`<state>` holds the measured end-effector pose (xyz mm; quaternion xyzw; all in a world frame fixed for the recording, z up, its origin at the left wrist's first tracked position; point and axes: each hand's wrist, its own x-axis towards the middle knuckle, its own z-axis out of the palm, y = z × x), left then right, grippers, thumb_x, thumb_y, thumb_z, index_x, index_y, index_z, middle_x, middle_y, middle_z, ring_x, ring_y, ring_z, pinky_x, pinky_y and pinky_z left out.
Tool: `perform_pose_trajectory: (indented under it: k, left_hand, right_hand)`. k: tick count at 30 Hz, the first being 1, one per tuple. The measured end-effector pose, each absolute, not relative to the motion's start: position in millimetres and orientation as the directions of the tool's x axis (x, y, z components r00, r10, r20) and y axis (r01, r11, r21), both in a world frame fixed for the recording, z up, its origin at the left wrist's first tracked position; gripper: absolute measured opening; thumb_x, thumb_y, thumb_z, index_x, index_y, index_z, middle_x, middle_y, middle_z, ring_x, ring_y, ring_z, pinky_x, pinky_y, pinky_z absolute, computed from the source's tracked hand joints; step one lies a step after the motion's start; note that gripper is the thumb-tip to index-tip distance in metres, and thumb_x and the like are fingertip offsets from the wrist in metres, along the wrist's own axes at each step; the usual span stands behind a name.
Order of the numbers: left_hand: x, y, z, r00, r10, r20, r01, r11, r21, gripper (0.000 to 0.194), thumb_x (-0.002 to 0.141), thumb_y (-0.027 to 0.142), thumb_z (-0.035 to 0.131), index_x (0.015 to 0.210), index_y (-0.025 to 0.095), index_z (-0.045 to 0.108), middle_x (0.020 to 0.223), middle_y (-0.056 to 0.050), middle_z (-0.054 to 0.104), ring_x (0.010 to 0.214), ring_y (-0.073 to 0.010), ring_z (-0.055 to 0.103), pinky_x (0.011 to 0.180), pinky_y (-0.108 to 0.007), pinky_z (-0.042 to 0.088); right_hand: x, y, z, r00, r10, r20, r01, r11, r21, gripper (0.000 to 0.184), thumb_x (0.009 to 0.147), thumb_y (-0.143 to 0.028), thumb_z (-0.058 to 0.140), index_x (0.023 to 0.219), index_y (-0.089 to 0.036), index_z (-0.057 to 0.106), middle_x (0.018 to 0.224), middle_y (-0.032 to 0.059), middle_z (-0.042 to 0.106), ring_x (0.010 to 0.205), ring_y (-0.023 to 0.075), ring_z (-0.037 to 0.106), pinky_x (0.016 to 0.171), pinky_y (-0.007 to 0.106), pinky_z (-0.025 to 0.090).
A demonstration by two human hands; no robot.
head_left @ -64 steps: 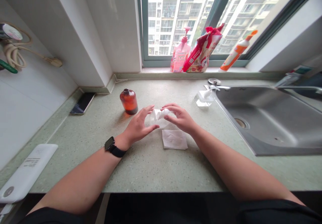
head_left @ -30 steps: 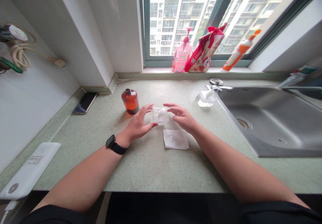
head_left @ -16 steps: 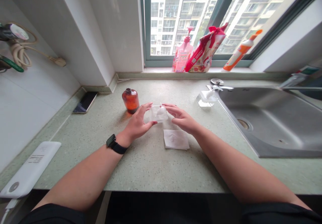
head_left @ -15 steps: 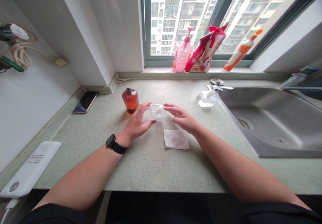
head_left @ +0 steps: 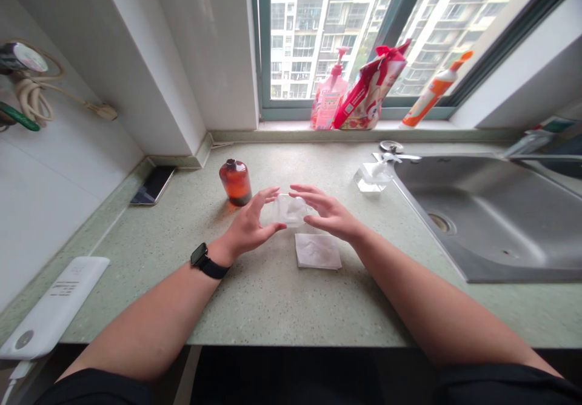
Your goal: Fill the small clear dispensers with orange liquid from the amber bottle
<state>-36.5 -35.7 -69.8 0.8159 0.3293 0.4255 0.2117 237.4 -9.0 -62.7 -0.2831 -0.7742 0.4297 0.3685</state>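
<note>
Between my two hands is a small clear, boxy container (head_left: 290, 212) with something whitish showing in or on it; blur hides what that is. My left hand (head_left: 252, 220) curves around its left side, thumb at the near edge and fingers at the far edge. My right hand (head_left: 330, 211) is curled at its right side, with fingertips and thumb at the edge. Just in front of the container lies a folded white tissue (head_left: 318, 251) on the counter. An amber bottle (head_left: 235, 182) with an uncapped neck stands beyond my left hand.
A clear square pump bottle (head_left: 371, 177) stands beside the steel sink (head_left: 500, 223). On the green speckled counter (head_left: 273, 302) are a phone (head_left: 153, 185) and a white power bank (head_left: 57, 305). A pink pump bottle (head_left: 328, 99), red bag (head_left: 368, 93) and orange bottle (head_left: 430, 96) line the sill.
The clear container has been turned and tilted between my hands, now sitting slightly nearer me than half a second ago. My right fingers have shifted along its edge. The tissue and bottles stay put.
</note>
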Motion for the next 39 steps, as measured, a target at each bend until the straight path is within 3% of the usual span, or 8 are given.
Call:
perform_pose_trajectory:
  k: [8, 12, 19, 23, 28, 31, 35, 39]
  left_hand:
    - [-36, -36, -67, 0.470, 0.702, 0.536, 0.337, -0.704, 0.626, 0.081, 0.093, 0.043, 0.086, 0.160, 0.028, 0.042, 0.147, -0.015, 0.066, 0.131, -0.0315, 0.071, 0.116, -0.055, 0.058]
    - [-32, -44, -60, 0.461, 0.665, 0.587, 0.356, -0.745, 0.564, 0.077, 0.092, 0.049, 0.085, 0.154, 0.026, 0.046, 0.139, -0.015, 0.068, 0.121, -0.0299, 0.074, 0.107, -0.050, 0.062]
    - [-29, -49, -51, 0.432, 0.588, 0.684, 0.427, -0.801, 0.419, 0.070, 0.092, 0.053, 0.084, 0.144, 0.022, 0.049, 0.127, -0.014, 0.070, 0.113, -0.0301, 0.074, 0.099, -0.048, 0.063]
    - [-34, -48, -44, 0.432, 0.518, 0.738, 0.441, -0.836, 0.328, 0.070, 0.091, 0.058, 0.083, 0.141, 0.021, 0.051, 0.124, -0.014, 0.071, 0.110, -0.0295, 0.073, 0.096, -0.047, 0.063]
    - [-57, -39, -30, 0.270, 0.413, 0.870, 0.503, -0.831, 0.239, 0.079, 0.087, 0.062, 0.086, 0.143, 0.021, 0.049, 0.125, -0.014, 0.069, 0.115, -0.0289, 0.070, 0.100, -0.047, 0.062]
    - [-85, -24, -24, 0.107, 0.347, 0.932, 0.645, -0.737, 0.201, 0.082, 0.088, 0.064, 0.084, 0.148, 0.024, 0.045, 0.133, -0.014, 0.064, 0.124, -0.0312, 0.067, 0.109, -0.053, 0.057]
    - [-131, 4, -25, -0.144, 0.346, 0.927, 0.736, -0.588, 0.334, 0.083, 0.095, 0.057, 0.079, 0.157, 0.024, 0.035, 0.148, -0.017, 0.051, 0.134, -0.0326, 0.062, 0.117, -0.053, 0.053]
    - [-164, 24, -41, -0.303, 0.463, 0.833, 0.768, -0.399, 0.501, 0.077, 0.089, 0.038, 0.084, 0.152, 0.020, 0.042, 0.140, -0.017, 0.054, 0.132, -0.0320, 0.061, 0.115, -0.050, 0.055]
  right_hand:
    - [230, -10, -61, -0.450, 0.816, 0.364, 0.193, 0.487, -0.852, 0.033, 0.087, -0.054, 0.087, 0.114, -0.036, 0.082, 0.146, 0.0063, 0.068, 0.140, 0.0296, 0.063, 0.125, 0.060, 0.045]
    - [224, -18, -60, -0.347, 0.822, 0.452, 0.178, 0.531, -0.828, 0.032, 0.084, -0.053, 0.089, 0.095, -0.029, 0.073, 0.131, 0.0077, 0.073, 0.132, 0.0287, 0.066, 0.119, 0.057, 0.050]
    - [214, -33, -51, -0.274, 0.806, 0.524, 0.200, 0.581, -0.789, 0.035, 0.086, -0.052, 0.088, 0.090, -0.027, 0.065, 0.123, 0.0091, 0.073, 0.129, 0.0317, 0.068, 0.114, 0.057, 0.052]
    - [215, -33, -52, -0.278, 0.826, 0.490, 0.178, 0.546, -0.819, 0.033, 0.087, -0.053, 0.087, 0.102, -0.030, 0.069, 0.131, 0.0102, 0.070, 0.130, 0.0318, 0.066, 0.109, 0.054, 0.058]
    - [221, -27, -62, -0.401, 0.816, 0.416, 0.039, 0.469, -0.882, 0.082, 0.081, -0.068, 0.087, 0.150, -0.041, 0.052, 0.151, 0.0117, 0.062, 0.143, 0.0351, 0.060, 0.112, 0.058, 0.058]
    - [223, -25, -68, -0.443, 0.813, 0.378, 0.086, 0.459, -0.884, 0.080, 0.090, -0.065, 0.079, 0.158, -0.041, 0.045, 0.153, 0.0129, 0.062, 0.144, 0.0350, 0.060, 0.114, 0.060, 0.057]
    - [222, -25, -74, -0.435, 0.819, 0.373, 0.170, 0.482, -0.860, 0.064, 0.099, -0.058, 0.072, 0.155, -0.039, 0.048, 0.147, 0.0129, 0.067, 0.140, 0.0326, 0.064, 0.110, 0.057, 0.059]
    - [221, -22, -76, -0.363, 0.844, 0.396, 0.259, 0.499, -0.827, 0.055, 0.102, -0.058, 0.065, 0.150, -0.034, 0.053, 0.138, 0.0126, 0.073, 0.132, 0.0315, 0.069, 0.104, 0.055, 0.063]
